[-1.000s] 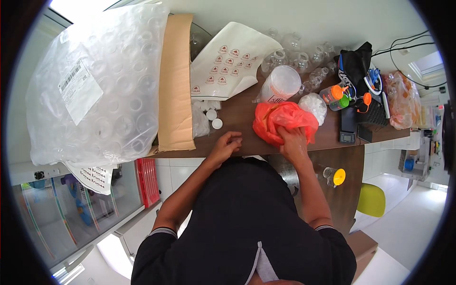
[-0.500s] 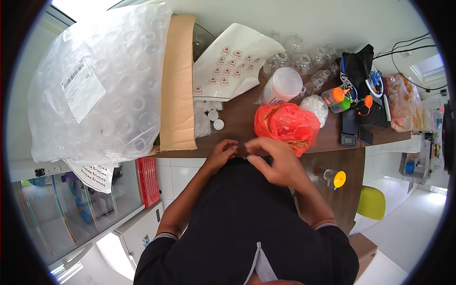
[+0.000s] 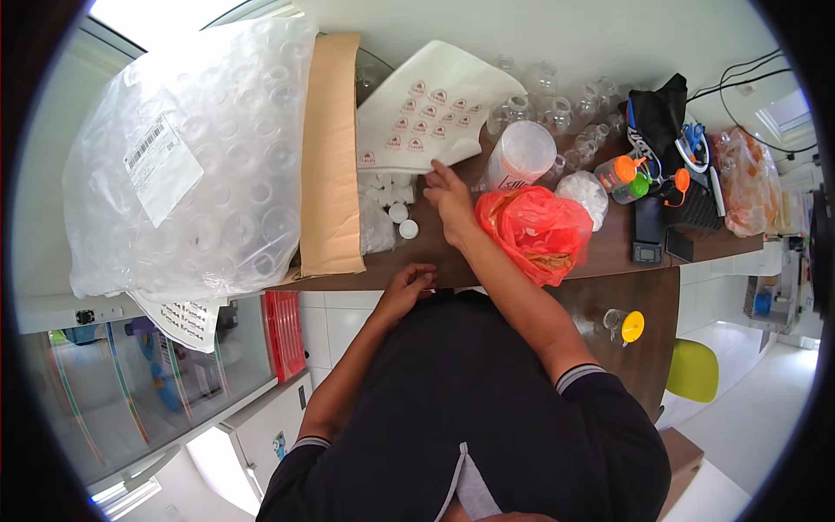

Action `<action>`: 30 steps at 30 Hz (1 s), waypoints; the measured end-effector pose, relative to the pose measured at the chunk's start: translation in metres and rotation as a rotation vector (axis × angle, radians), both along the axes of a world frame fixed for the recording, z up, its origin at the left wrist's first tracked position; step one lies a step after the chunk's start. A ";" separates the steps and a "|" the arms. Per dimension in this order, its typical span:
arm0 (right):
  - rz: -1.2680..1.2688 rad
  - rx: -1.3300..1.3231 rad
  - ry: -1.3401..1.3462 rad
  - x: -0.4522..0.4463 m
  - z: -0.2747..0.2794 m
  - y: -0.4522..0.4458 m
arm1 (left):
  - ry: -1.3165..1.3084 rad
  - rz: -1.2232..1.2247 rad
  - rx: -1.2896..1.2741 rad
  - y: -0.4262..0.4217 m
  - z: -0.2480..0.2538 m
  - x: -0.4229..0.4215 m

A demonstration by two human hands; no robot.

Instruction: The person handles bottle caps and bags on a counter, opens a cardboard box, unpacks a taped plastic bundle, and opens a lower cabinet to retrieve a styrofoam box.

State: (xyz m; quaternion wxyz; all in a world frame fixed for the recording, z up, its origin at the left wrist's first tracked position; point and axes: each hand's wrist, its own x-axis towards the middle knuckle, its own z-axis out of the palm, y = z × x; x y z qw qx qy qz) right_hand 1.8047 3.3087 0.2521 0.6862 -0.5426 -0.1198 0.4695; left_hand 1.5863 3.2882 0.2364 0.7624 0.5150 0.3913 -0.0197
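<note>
My right hand reaches over the table, fingers extended to the lower edge of a white sticker sheet with rows of red-brown printed logos. Its thumb stands apart from the fingers, and I see nothing in its palm. My left hand is at the table's front edge with its fingers curled in; what they hold, if anything, is hidden. Between the cardboard and my right hand lie white round caps, some in a clear bag. A red plastic bag sits just right of my right wrist.
A big clear bag of plastic bottles and a cardboard flap fill the left side. Behind the red bag stand a clear tub and several clear bottles. A yellow-lidded jar is on the lower surface at right.
My right hand has moved forward, away from my left hand, to the sticker sheet's lower edge. My left hand stays curled at the table edge. The view has shifted slightly.
</note>
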 end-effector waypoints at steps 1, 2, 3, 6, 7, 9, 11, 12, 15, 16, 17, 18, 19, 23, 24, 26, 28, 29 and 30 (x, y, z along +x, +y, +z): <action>-0.017 0.030 0.074 0.004 0.013 0.001 | 0.010 0.001 -0.003 -0.001 0.001 -0.001; -0.042 0.073 0.101 0.007 0.019 0.003 | 0.006 0.004 -0.007 -0.001 0.000 -0.002; -0.067 0.119 0.127 0.010 0.027 0.005 | 0.000 0.006 -0.010 -0.002 0.000 -0.002; -0.083 0.268 0.146 0.017 0.038 0.016 | -0.014 -0.004 0.001 -0.001 0.004 0.001; -0.088 0.316 0.143 0.018 0.042 0.020 | -0.019 -0.010 0.006 -0.001 0.004 0.002; -0.067 0.370 0.133 0.021 0.049 0.028 | -0.031 -0.028 0.013 -0.001 0.003 0.005; -0.016 0.265 0.008 0.025 0.049 0.037 | -0.034 -0.050 0.011 -0.002 -0.001 0.004; 0.010 0.214 -0.056 0.027 0.049 0.042 | -0.034 -0.061 0.009 -0.001 -0.003 0.005; 0.087 0.080 -0.357 0.030 0.021 0.052 | -0.034 -0.080 0.000 -0.002 -0.011 0.003; 0.088 0.021 -0.434 0.029 0.028 0.047 | -0.034 -0.082 -0.004 -0.002 -0.013 0.003; 0.090 -0.038 -0.511 0.026 0.042 0.038 | -0.027 -0.078 -0.005 -0.003 -0.011 0.003; 0.093 -0.095 -0.589 0.022 0.053 0.030 | -0.022 -0.073 -0.005 -0.003 -0.008 0.003; 0.110 -0.091 -0.641 0.017 0.050 0.025 | -0.015 -0.066 -0.006 -0.003 -0.006 0.003; 0.257 -0.140 -1.025 -0.008 0.018 -0.006 | -0.002 -0.049 -0.016 -0.002 -0.013 0.000; 0.314 -0.170 -1.163 -0.015 0.010 -0.013 | 0.005 -0.050 -0.007 -0.001 -0.015 -0.001; 0.232 -0.213 -1.168 -0.025 -0.011 -0.018 | 0.016 -0.053 0.000 -0.004 -0.017 -0.004; 0.155 -0.250 -1.127 -0.025 -0.021 -0.015 | 0.017 -0.054 0.005 -0.003 -0.019 -0.003; 0.122 -0.268 -1.079 -0.026 -0.023 -0.014 | 0.015 -0.057 0.006 -0.004 -0.021 -0.004; 0.088 -0.287 -1.032 -0.026 -0.025 -0.012 | 0.013 -0.060 0.007 -0.004 -0.022 -0.004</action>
